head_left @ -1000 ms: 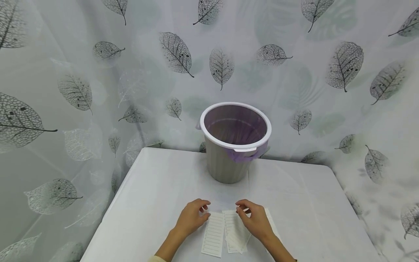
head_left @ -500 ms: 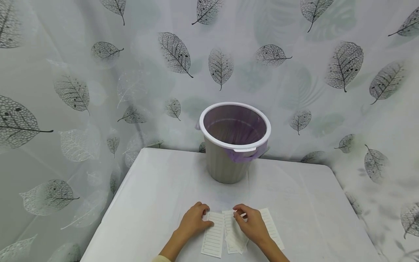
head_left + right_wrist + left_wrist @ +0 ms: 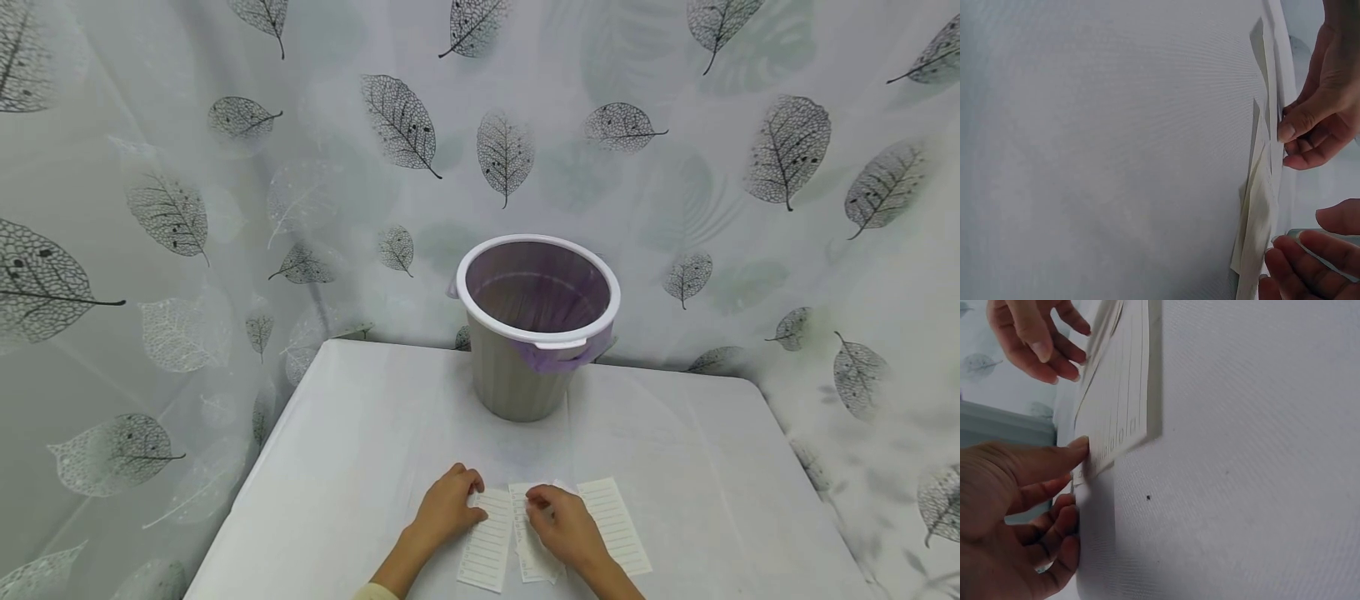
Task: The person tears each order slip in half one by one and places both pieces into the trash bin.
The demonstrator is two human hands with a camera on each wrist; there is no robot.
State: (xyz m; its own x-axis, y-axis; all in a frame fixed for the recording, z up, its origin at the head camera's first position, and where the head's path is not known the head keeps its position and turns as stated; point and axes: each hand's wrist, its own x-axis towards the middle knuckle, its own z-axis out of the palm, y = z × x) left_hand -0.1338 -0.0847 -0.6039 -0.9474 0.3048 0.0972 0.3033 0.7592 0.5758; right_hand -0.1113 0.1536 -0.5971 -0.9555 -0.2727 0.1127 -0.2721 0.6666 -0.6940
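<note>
Lined, box-printed slip (image 3: 487, 546) is pinched by left grip (image 3: 448, 504); right grip (image 3: 564, 525) hangs parted, empty.

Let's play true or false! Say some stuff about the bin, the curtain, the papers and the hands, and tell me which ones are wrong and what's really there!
1. The bin stands on the white table. True.
2. The curtain behind the bin is covered in stars. False: it has leaves on it.
3. The left hand is at the leftmost lined paper. True.
4. The right hand is inside the bin. False: it is at the middle lined papers.
5. The rightmost lined paper lies nearer the person than the bin does. True.
</note>
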